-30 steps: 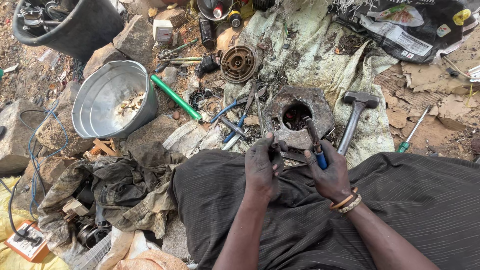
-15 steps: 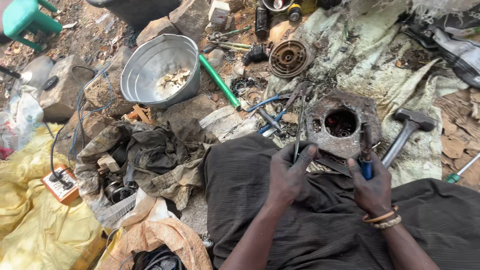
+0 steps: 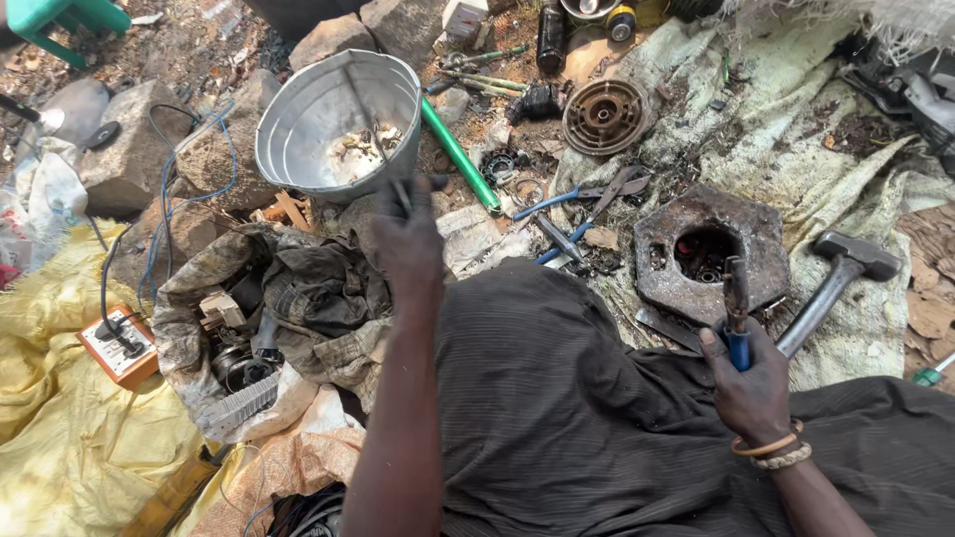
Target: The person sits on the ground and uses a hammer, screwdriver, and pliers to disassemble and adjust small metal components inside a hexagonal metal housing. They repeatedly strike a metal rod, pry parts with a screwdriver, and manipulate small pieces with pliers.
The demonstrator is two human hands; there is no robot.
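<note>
While left hand (image 3: 406,234) carries a thin metal pin (image 3: 401,194) toward the metal basin (image 3: 298,124), right hand (image 3: 748,383) grips a blue-handled tool (image 3: 736,318) by the hexagonal housing (image 3: 701,254); next move likely needs release over basin.

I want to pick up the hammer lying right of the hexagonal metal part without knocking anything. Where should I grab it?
Grip the hammer on its bare metal handle, low toward the near end. It lies slanted, head up and away, handle running down-left toward the right hand. Come from the right side, probably: the hexagonal metal part crowds its left.
</note>
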